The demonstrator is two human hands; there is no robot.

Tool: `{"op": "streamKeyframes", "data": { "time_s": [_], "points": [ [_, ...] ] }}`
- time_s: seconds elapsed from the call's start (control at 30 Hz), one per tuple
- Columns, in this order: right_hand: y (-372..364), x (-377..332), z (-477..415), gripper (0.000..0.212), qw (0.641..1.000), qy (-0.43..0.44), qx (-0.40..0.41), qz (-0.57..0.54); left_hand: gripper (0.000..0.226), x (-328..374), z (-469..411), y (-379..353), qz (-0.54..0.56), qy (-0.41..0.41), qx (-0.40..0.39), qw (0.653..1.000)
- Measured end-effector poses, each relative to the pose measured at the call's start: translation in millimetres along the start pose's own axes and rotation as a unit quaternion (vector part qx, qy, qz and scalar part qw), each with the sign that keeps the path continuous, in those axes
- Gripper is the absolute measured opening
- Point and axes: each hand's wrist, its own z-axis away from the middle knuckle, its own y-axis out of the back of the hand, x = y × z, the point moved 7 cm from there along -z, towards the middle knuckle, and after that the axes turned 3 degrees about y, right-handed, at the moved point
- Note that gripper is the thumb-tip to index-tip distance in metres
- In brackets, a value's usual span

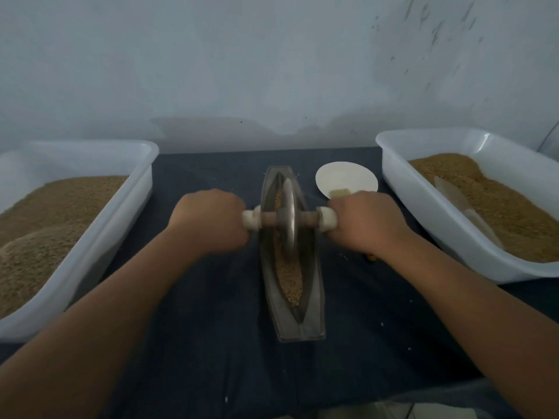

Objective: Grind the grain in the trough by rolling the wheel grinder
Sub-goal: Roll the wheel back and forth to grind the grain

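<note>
A long boat-shaped metal trough [314, 297] lies lengthwise in the middle of the dark cloth. Tan grain [291, 279] fills its groove. A metal wheel grinder [289, 217] stands upright in the groove, in the far half of the trough, on a wooden axle with pale ends. My left hand [208, 220] grips the left end of the axle. My right hand [367, 223] grips the right end. Both forearms reach in from the bottom corners.
A white plastic tub [90, 237] of grain stands at the left. Another white tub [423, 207] at the right holds grain and a pale scoop [462, 204]. A white disc [346, 178] lies beyond my right hand. The wall is close behind.
</note>
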Motion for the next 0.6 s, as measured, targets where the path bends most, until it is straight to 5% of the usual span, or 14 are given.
{"op": "streamKeyframes", "data": {
  "time_s": [0.17, 0.43, 0.6],
  "points": [
    [4.3, 8.4, -58.9, 0.028, 0.998, -0.064, -0.002, 0.023, 0.032, -7.3, -52.1, 7.8, 0.011, 0.054, 0.017, 0.998],
    [3.6, -3.0, 29.3, 0.029, 0.997, 0.023, -0.062, -0.027, 0.03, -2.4, 41.4, -11.6, 0.023, -0.017, 0.009, 1.0],
    [7.7, -3.6, -1.3, 0.03, 0.999, 0.016, -0.043, -0.003, 0.031, -5.2, 13.1, -13.9, 0.031, 0.015, 0.001, 0.999]
  ]
}}
